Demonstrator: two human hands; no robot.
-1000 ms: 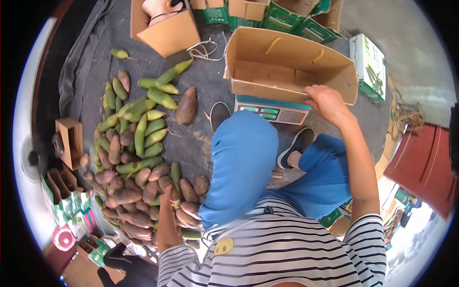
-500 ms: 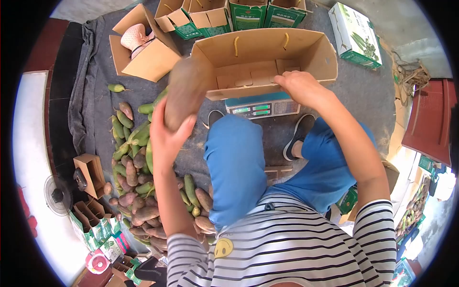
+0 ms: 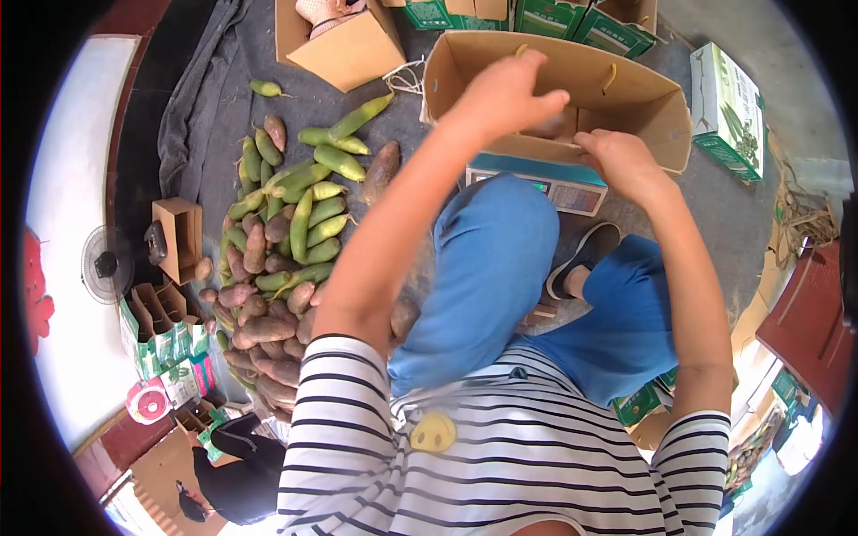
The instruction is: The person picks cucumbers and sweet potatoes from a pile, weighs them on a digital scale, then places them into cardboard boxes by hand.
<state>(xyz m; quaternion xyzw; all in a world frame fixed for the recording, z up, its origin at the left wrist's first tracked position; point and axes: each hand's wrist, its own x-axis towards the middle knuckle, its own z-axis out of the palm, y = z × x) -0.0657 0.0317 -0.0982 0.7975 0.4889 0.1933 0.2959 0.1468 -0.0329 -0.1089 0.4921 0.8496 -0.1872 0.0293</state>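
My left hand (image 3: pixel 505 96) reaches over the open cardboard box (image 3: pixel 639 112), thumb spread from the fingers; nothing shows in that gap. Part of a brownish-purple radish (image 3: pixel 543 128) lies inside the box, below this hand and mostly hidden. My right hand (image 3: pixel 621 161) grips the box's near edge with curled fingers. Beneath the box is a scale (image 3: pixel 576 196), its display partly covered by my knee. A pile of green radishes (image 3: pixel 340 163) and brownish-purple radishes (image 3: pixel 268 330) covers the floor to my left; one dark radish (image 3: pixel 382 172) lies near my left forearm.
A carton with a pink hat (image 3: pixel 344 49) stands beyond the pile. Green-printed boxes (image 3: pixel 547 16) line the back, and a white-and-green box (image 3: pixel 728 112) lies at right. A fan (image 3: pixel 105 263) and small cartons (image 3: pixel 179 241) are at far left.
My left hand has moved right from above the pile to over the box and released the brownish-purple radish inside. My right hand stays on the box edge. The view has shifted left.
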